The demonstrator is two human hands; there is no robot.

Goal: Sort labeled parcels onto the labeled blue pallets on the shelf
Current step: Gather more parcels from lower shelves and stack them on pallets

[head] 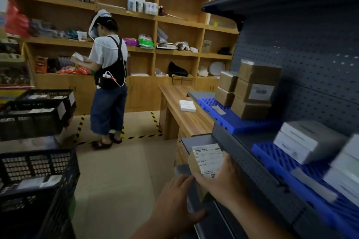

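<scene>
While the parcel (208, 158) was held just left of the grey shelf (249, 164), its label faced upward, presumably for reading before sorting. The right hand (220, 179) gripped its near right side with curled fingers. The left hand (175, 199), fingers extended and grasping nothing, lay by its near left side, apparently to steady it. Brown boxes (257, 75) occupied the far blue pallet (230, 122), white boxes (303, 139) the near blue pallet (271, 158).

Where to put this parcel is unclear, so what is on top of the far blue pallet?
Stacked brown cardboard boxes, one with a white label, and a flat grey card in front. The far blue pallet beneath them is covered.
</scene>
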